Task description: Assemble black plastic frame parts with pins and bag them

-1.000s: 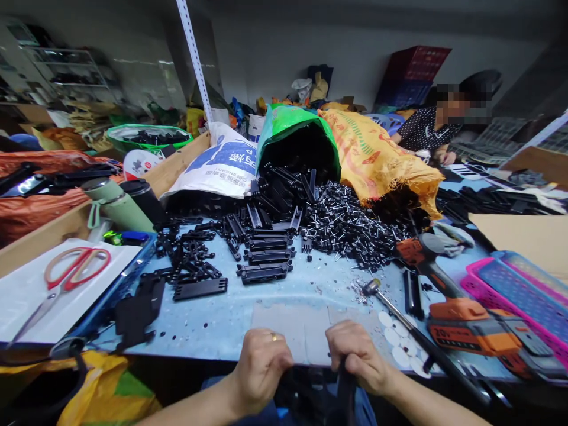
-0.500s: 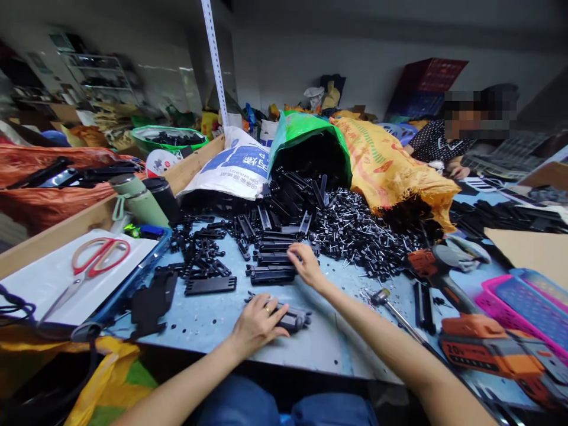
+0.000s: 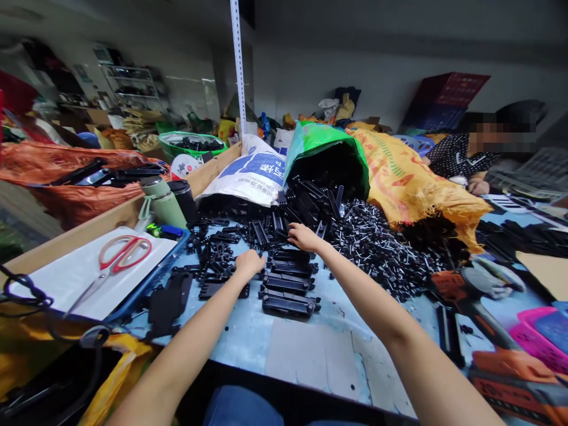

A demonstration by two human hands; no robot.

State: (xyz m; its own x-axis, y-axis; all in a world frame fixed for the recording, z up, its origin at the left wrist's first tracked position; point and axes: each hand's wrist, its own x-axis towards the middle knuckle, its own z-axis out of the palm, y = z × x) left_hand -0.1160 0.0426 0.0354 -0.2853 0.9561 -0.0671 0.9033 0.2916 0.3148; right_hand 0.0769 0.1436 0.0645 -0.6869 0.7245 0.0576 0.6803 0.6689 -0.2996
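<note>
My left hand (image 3: pixel 249 262) is curled over the pile of small black plastic parts (image 3: pixel 213 251), its fingertips hidden. Further right, my right hand (image 3: pixel 304 238) bends its fingers down at the near edge of the heap of long black channel pieces (image 3: pixel 299 204). What either hand pinches is hidden from me. Between my forearms, several long black assembled pieces (image 3: pixel 290 303) lie side by side in a row. A flat black comb-ended piece (image 3: pixel 213 289) rests partly behind my left wrist.
Black parts with metal pins (image 3: pixel 377 242) are heaped to the right, near an orange cordless drill (image 3: pixel 510 378). Scissors (image 3: pixel 124 254) lie on a white sheet at left, by a green flask (image 3: pixel 164 201). Open green (image 3: pixel 326 133) and yellow sacks (image 3: pixel 399 171) stand behind. A co-worker (image 3: pixel 461 154) sits far right.
My left hand has left the nearest assembled piece, now in the row, and moved forward to the small parts. My right hand has reached further forward. The view has shifted left.
</note>
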